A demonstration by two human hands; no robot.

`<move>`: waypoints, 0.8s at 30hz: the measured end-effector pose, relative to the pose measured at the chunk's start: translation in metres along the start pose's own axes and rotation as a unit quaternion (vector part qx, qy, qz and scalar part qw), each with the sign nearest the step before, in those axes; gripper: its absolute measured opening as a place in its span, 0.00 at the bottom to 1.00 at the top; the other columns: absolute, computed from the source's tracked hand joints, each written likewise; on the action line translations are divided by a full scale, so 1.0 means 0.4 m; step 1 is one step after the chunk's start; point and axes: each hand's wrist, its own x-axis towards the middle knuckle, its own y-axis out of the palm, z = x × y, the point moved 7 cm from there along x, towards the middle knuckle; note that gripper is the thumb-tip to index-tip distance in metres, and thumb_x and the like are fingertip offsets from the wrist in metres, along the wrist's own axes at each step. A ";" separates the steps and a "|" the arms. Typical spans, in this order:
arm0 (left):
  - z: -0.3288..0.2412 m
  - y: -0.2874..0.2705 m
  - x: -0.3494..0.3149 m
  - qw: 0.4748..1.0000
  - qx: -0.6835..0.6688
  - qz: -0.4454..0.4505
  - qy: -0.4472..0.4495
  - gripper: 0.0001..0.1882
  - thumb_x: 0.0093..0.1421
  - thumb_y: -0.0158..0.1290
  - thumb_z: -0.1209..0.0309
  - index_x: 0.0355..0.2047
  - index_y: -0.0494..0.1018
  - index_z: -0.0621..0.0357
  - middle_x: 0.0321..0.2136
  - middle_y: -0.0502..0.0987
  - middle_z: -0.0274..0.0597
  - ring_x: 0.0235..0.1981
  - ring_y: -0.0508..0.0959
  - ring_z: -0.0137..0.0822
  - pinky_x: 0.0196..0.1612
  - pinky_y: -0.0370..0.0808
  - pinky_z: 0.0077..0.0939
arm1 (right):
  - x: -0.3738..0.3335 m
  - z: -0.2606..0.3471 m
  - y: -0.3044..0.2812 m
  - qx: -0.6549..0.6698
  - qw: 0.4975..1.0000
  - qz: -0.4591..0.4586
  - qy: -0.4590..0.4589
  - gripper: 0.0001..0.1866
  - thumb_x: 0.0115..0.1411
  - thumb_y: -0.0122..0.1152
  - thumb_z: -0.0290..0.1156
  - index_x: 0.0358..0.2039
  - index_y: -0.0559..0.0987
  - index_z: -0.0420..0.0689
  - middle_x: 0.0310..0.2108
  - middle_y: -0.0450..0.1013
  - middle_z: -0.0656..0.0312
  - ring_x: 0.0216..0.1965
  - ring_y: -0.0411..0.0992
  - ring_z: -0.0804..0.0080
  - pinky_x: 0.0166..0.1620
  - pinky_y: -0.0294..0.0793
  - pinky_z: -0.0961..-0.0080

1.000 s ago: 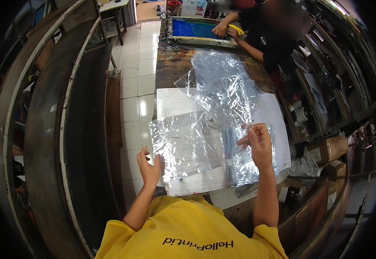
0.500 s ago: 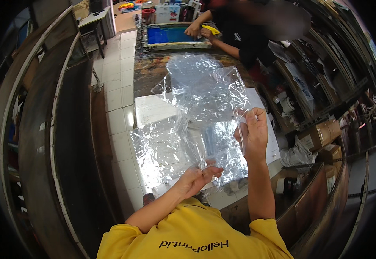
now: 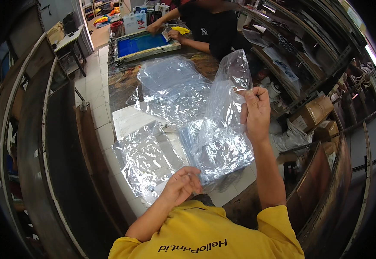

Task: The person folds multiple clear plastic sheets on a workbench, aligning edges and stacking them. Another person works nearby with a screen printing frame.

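Note:
My right hand (image 3: 257,111) pinches a clear plastic sheet (image 3: 231,86) by its right edge and holds it raised, the film standing up and sagging to the left. Under it lies a stack of clear plastic sheets (image 3: 222,153), shiny and bluish. My left hand (image 3: 182,184) is at the stack's near left corner, its fingers loosely bent and apart, with nothing visible in them. To its left is another clear plastic sheet (image 3: 147,159). Farther off, a looser pile of clear plastic (image 3: 168,77) spreads over the table. Whether the raised film is a bag or a single layer I cannot tell.
A white board (image 3: 130,117) lies under the plastic on the stained table (image 3: 117,88). At the far end a person in black (image 3: 209,26) works at a blue screen frame (image 3: 142,44) with a yellow cloth (image 3: 180,30). Racks (image 3: 67,142) flank the left; cardboard boxes (image 3: 312,113) stand right.
My right hand has moved up, lifting the sheet higher off the stack. My left hand has moved left and down, away from the film. The whole view has shifted.

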 end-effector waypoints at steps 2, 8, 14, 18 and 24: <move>0.035 -0.001 0.001 0.999 0.027 -0.017 -0.028 0.15 0.69 0.46 0.69 0.52 0.69 0.63 0.32 0.77 0.45 0.34 0.78 0.37 0.53 0.73 0.42 | 0.019 0.032 -0.021 -0.021 0.999 0.011 -0.021 0.05 0.71 0.47 0.30 0.41 0.64 0.43 0.38 0.77 0.47 0.11 0.58 0.85 0.15 0.57 0.87; 0.093 0.033 0.047 0.999 -0.005 0.046 0.002 0.11 0.69 0.44 0.75 0.49 0.70 0.61 0.31 0.76 0.41 0.34 0.78 0.33 0.57 0.72 0.42 | 0.025 0.134 -0.083 0.056 0.994 0.044 -0.086 0.05 0.71 0.47 0.31 0.41 0.64 0.44 0.28 0.73 0.55 0.10 0.56 0.84 0.16 0.57 0.86; 0.290 -0.057 0.055 0.958 0.083 -0.131 -0.240 0.14 0.69 0.47 0.71 0.54 0.67 0.60 0.36 0.76 0.40 0.38 0.79 0.34 0.58 0.72 0.36 | -0.079 -0.175 -0.364 -0.162 0.969 -0.015 0.186 0.07 0.66 0.52 0.29 0.41 0.67 0.41 0.20 0.69 0.64 0.14 0.64 0.81 0.19 0.64 0.83; 0.367 -0.105 0.049 0.922 0.148 -0.144 -0.326 0.17 0.69 0.46 0.70 0.56 0.64 0.59 0.40 0.76 0.42 0.43 0.79 0.36 0.56 0.72 0.32 | -0.233 -0.418 -0.482 -0.242 0.910 0.069 0.328 0.11 0.64 0.54 0.28 0.44 0.71 0.37 0.23 0.73 0.62 0.18 0.70 0.78 0.21 0.67 0.80; 0.432 -0.111 0.050 0.895 0.153 -0.129 -0.398 0.17 0.68 0.47 0.71 0.56 0.63 0.60 0.42 0.76 0.47 0.47 0.78 0.39 0.54 0.74 0.30 | -0.258 -0.519 -0.553 -0.341 0.889 0.063 0.298 0.08 0.62 0.56 0.29 0.37 0.75 0.37 0.22 0.74 0.62 0.20 0.70 0.79 0.23 0.70 0.78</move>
